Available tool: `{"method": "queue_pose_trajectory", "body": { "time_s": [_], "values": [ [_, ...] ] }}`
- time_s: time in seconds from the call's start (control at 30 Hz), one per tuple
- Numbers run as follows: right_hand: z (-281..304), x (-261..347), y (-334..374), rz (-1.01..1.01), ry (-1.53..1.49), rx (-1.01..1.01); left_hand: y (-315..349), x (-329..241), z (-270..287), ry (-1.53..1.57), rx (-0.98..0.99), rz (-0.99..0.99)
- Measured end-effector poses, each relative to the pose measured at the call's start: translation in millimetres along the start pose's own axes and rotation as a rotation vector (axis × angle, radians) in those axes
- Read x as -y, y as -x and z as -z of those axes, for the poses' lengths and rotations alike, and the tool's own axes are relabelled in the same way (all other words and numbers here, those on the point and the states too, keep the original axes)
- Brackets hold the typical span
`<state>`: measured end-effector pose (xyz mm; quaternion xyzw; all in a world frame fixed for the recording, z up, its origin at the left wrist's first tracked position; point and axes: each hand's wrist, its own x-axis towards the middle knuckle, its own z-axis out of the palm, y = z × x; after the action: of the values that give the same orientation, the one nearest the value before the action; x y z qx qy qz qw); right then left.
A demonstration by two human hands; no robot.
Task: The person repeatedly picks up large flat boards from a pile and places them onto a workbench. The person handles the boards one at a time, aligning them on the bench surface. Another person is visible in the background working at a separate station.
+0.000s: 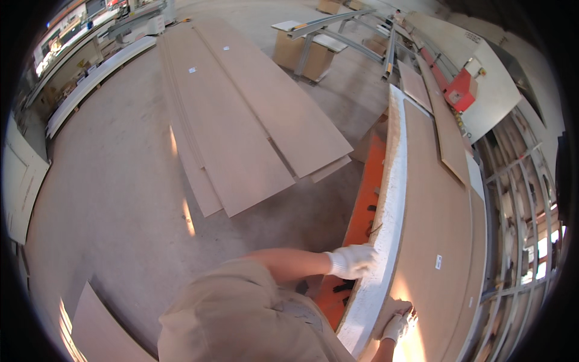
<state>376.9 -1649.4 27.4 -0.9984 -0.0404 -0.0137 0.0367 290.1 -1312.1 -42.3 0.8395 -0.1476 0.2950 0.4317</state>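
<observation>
My left hand point(354, 262), in a white knit glove, rests at the edge of a long white strip point(386, 232) along the bench's left side. Its fingers are bunched and blurred, so whether it grips the edge is unclear. My right hand point(395, 326), also gloved, is low over a long brown panel point(431, 223) that lies beside the strip. Its fingers are drawn together by a bright patch of sunlight, with a small dark thing at the fingertips too small to name. A small white label point(438, 262) is on the panel.
Orange framework point(368, 196) shows under the bench's left side. Large brown boards point(241, 139) lie stacked to the left. A red box-shaped unit point(461, 90) stands far right, above a metal rack point(525, 181). Metal rails point(332, 24) and cartons point(301, 54) are at the back.
</observation>
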Motion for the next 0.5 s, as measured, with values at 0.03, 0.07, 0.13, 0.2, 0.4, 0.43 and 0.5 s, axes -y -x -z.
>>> {"method": "queue_pose_trajectory", "body": {
  "time_s": [0.03,0.07,0.13,0.2,0.4,0.43,0.5],
  "values": [
    [14,11,7,-0.029,-0.085,0.105,8,-13,22,0.095,0.034,0.163],
    [46,44,18,-0.057,-0.185,0.197,37,-16,34,-0.034,-0.058,0.308],
    [52,38,22,-0.073,-0.187,0.204,97,-5,60,-0.161,-0.09,0.602],
    [21,6,2,-0.034,-0.035,0.1,148,3,87,-0.122,-0.159,1.102],
    [1,-1,-2,0.031,-0.044,0.022,334,61,119,0.211,-0.494,1.625],
    [4,0,-1,0.04,-0.033,0.021,337,56,118,0.26,-0.478,1.644],
    [8,-4,2,0.058,-0.011,0.016,334,58,112,0.306,-0.382,1.635]
  ]
}}
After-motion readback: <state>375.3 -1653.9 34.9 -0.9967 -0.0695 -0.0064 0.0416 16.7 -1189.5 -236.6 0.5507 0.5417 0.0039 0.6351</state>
